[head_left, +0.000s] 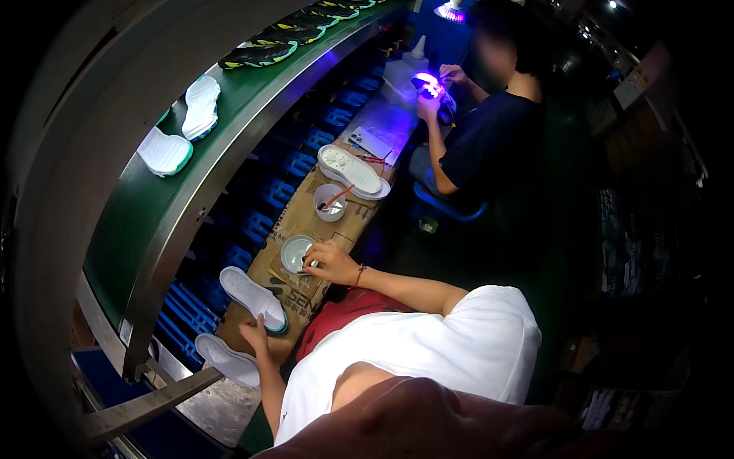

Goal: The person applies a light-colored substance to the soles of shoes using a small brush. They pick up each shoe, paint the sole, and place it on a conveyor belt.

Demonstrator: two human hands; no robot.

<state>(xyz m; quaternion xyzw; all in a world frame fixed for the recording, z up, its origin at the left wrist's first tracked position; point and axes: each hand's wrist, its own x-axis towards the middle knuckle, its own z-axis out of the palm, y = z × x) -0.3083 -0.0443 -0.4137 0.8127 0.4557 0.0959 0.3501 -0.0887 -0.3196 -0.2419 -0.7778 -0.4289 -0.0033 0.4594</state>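
Observation:
My left hand [254, 334] is closed on the heel end of a white shoe sole [246, 294] with a teal edge, which lies slanted on the cardboard-covered bench [289, 297]. Just to the near left of that hand rests another white sole [226, 359]. My right hand [332, 262] is over the rim of a shallow white dish [294, 256], its fingertips pinched together at the dish. A small dark bit shows at those fingertips, too small to name.
Beyond the dish stands a white cup [329, 203] with a red stick, then more white soles [352, 170]. A green conveyor [149, 206] carries soles and dark shoes [260, 53] along the left. A co-worker [489, 138] sits at the far end under a purple lamp [451, 11].

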